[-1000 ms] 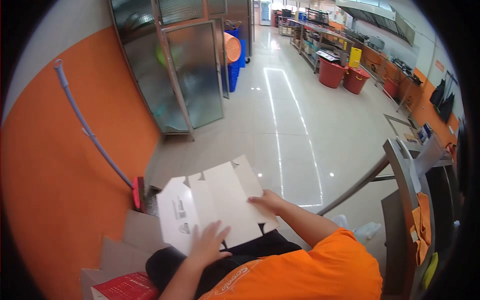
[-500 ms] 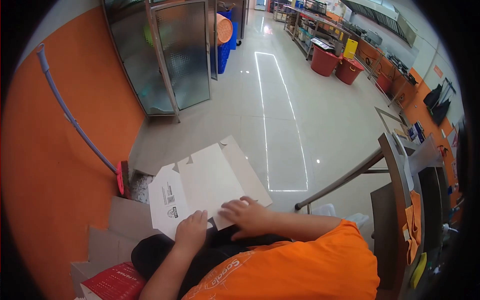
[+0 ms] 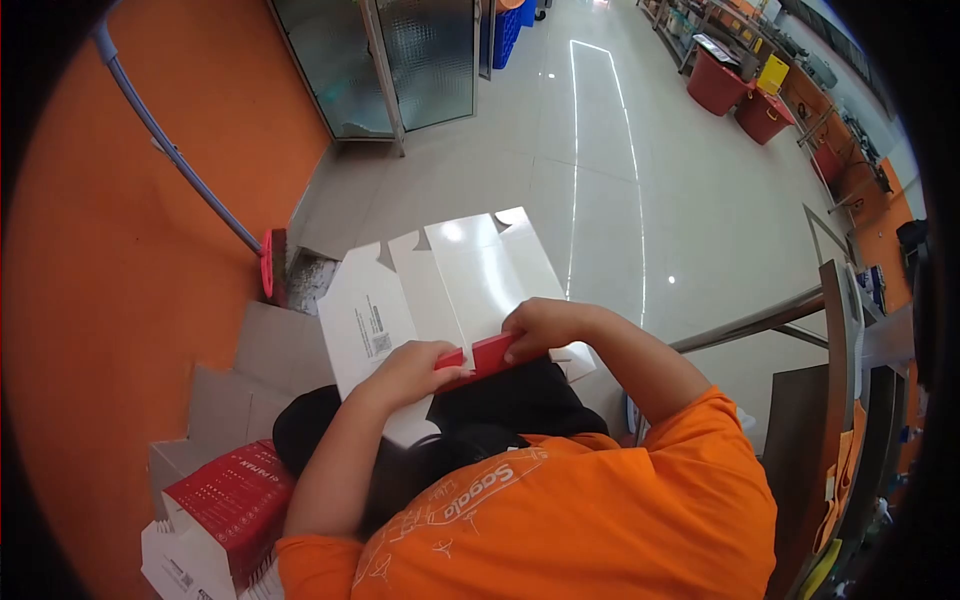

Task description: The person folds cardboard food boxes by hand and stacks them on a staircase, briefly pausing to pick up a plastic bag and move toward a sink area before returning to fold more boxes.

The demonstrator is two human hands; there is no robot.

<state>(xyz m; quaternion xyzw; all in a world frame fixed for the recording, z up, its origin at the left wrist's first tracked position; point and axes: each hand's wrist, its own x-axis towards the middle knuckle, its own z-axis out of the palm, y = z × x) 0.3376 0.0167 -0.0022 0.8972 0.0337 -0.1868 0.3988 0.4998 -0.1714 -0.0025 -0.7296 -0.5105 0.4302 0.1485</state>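
A partly folded cardboard box blank [image 3: 380, 275], white with cut notches and small printing, lies across my lap. Along its near edge, red flaps are turned up. My left hand [image 3: 412, 372] pinches one of these flaps near the middle of the edge. To its right, my right hand [image 3: 545, 327] grips another red flap between thumb and fingers. The two hands are close together but apart. More cardboard pieces in red and white [image 3: 235, 500] are piled at my lower left.
Tiled steps [image 3: 215, 395] descend beside the orange wall [image 3: 90, 270], where a long-handled broom [image 3: 265, 265] leans. Glass doors [image 3: 425, 70] stand ahead. A metal rail [image 3: 760, 327] and a counter [image 3: 838, 350] are at right. Red tubs [image 3: 715, 85] sit farther off.
The near edge of the blank has been folded up, showing red flaps. My hands have gone from lying flat on the cardboard to gripping the flaps. The view has tilted down.
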